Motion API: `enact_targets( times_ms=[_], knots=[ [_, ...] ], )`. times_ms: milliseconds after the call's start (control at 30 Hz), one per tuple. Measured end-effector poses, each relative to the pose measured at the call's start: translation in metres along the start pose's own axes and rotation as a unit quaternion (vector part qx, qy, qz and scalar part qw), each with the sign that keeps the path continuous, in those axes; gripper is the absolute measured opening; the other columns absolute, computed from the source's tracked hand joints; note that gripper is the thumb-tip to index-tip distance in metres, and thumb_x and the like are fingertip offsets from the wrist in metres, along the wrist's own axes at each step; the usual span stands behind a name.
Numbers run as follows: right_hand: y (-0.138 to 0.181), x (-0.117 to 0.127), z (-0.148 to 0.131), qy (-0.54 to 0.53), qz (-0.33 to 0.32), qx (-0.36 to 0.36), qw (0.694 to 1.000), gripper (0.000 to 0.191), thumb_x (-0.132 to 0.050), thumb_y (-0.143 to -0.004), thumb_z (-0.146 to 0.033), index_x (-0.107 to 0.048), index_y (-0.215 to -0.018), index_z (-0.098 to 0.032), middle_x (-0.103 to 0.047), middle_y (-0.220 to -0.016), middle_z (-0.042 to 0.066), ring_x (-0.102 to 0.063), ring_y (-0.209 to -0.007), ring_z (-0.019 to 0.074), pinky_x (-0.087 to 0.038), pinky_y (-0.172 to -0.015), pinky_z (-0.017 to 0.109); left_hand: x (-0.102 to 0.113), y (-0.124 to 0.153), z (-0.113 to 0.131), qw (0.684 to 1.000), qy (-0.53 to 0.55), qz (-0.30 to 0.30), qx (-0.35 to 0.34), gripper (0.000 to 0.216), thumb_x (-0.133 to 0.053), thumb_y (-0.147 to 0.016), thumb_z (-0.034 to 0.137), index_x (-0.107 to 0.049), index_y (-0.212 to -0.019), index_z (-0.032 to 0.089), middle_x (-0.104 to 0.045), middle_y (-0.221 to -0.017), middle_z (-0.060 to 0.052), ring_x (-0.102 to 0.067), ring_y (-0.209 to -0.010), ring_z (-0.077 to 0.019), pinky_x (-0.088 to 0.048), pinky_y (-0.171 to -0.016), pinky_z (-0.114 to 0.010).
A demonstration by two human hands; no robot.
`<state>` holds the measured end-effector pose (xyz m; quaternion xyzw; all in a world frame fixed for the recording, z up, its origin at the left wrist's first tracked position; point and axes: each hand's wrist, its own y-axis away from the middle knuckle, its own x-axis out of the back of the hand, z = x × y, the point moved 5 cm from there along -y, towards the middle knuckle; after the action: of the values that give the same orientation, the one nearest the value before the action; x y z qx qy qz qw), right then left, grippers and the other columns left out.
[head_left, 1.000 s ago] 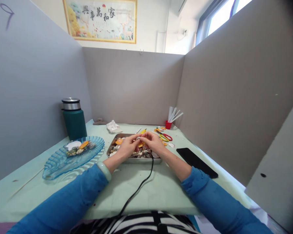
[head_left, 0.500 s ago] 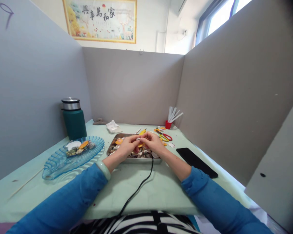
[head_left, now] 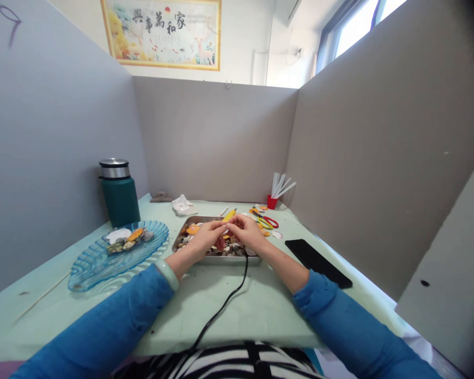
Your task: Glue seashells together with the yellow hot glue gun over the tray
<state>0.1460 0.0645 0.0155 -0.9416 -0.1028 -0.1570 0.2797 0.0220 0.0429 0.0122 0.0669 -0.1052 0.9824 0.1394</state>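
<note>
My left hand (head_left: 204,238) and my right hand (head_left: 245,231) meet over a steel tray (head_left: 189,225) filled with several shells and orange pieces. The fingertips of both hands pinch together around a small pale object (head_left: 223,227) that I cannot make out. A yellow tool (head_left: 229,214) with a black cord (head_left: 221,308) pokes out behind the fingers; the cord runs from under my right hand toward my body. I cannot tell whether either hand grips the tool.
A blue glass leaf-shaped dish (head_left: 87,266) with shells lies at left, behind it a green flask (head_left: 119,192). Scissors (head_left: 266,220) and a red cup of white sticks (head_left: 273,198) stand at the back right. A black phone (head_left: 318,256) lies right. Grey partitions enclose the table.
Both hands have edged slightly away from me over the tray, fingertips still pinched together. Nothing else has moved.
</note>
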Motion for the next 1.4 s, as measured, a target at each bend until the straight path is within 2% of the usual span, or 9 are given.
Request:
enact_targets(
  times_ms=[167,533,1033,1400],
  knots=[
    [0.000,-0.001,0.001,0.002,-0.001,-0.003,1.000,0.020,-0.057,-0.077,-0.039,-0.056,-0.079,-0.019,-0.059,-0.066,-0.002,-0.051,-0.051,0.0092,-0.038,-0.044,0.019,0.001,-0.001,-0.004,1.000,-0.007,0.006,0.005,0.038,-0.059,-0.072,0.048,-0.057,-0.086,0.013,-0.054,-0.052,0.002,-0.051,-0.044,-0.0099,-0.042,-0.047,-0.022],
    [0.001,-0.005,0.001,0.001,-0.017,-0.006,1.000,0.020,-0.058,-0.076,-0.039,-0.055,-0.078,-0.020,-0.057,-0.062,-0.003,-0.048,-0.048,0.0087,-0.035,-0.042,0.019,0.002,-0.001,-0.005,0.999,0.021,0.020,0.027,0.032,-0.064,-0.068,0.042,-0.055,-0.081,0.013,-0.055,-0.059,0.002,-0.051,-0.044,-0.0089,-0.043,-0.046,-0.023],
    [0.004,-0.002,-0.007,0.096,0.008,0.072,0.993,0.014,-0.053,-0.082,-0.032,-0.058,-0.081,-0.018,-0.060,-0.070,-0.002,-0.052,-0.058,0.0098,-0.039,-0.056,0.021,0.001,-0.001,-0.004,0.999,0.026,0.013,0.026,0.026,-0.060,-0.071,0.038,-0.052,-0.078,0.014,-0.056,-0.060,0.001,-0.049,-0.040,-0.0080,-0.042,-0.042,-0.022],
    [0.005,-0.003,-0.011,0.152,0.011,0.110,0.982,0.010,-0.051,-0.084,-0.025,-0.058,-0.083,-0.018,-0.062,-0.074,-0.001,-0.052,-0.060,0.0097,-0.038,-0.060,0.021,0.001,-0.004,-0.008,0.999,0.024,0.007,0.030,0.019,-0.054,-0.077,0.031,-0.054,-0.081,0.012,-0.055,-0.059,0.001,-0.048,-0.037,-0.0070,-0.041,-0.041,-0.021]
  ],
)
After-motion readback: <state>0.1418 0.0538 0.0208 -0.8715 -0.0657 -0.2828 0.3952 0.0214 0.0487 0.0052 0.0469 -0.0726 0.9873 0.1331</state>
